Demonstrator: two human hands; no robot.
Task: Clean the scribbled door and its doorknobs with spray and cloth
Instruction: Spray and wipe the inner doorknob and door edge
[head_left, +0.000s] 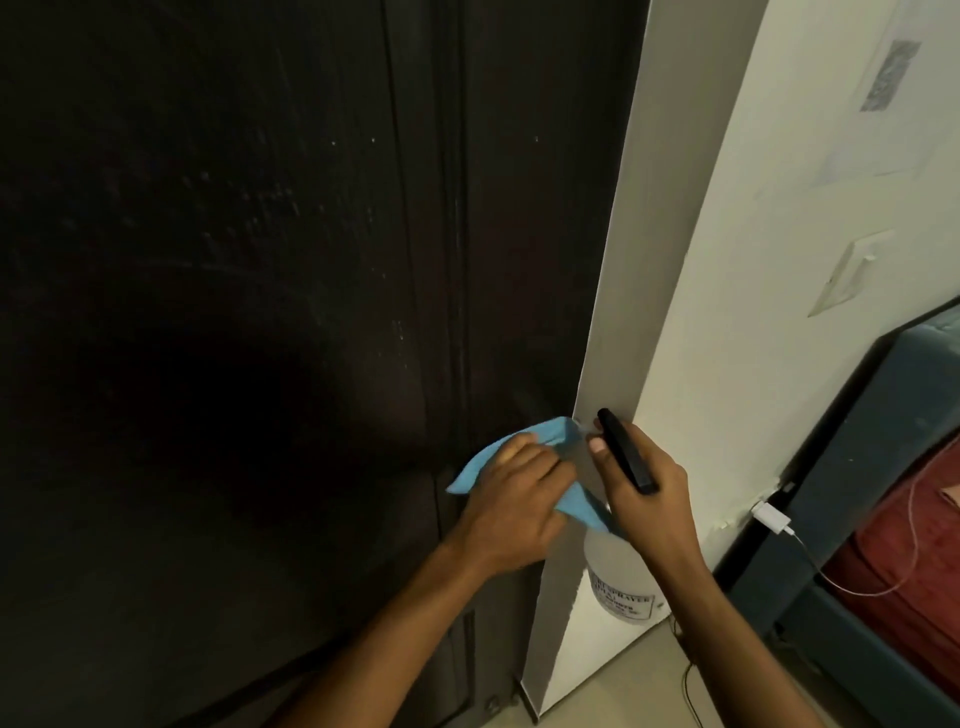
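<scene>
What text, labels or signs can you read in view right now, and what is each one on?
"SPRAYER": partly legible top line of the boxed label on the white spray bottle, which the right hand grips by its black trigger head.
The label's lower lines: too blurred to read.
Grey patch on a paper sheet on the wall: no legible text.
Dark door, blue cloth under the left hand, white charger: no text.

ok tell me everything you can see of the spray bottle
The spray bottle has a translucent whitish plastic body with a printed label, too blurred to read fully, and a black trigger head on top. It hangs roughly upright beside the white wall edge, near the dark door. The right hand grips its neck and head, fingers curled round the trigger. A corner of the blue cloth overlaps its upper part.
</scene>
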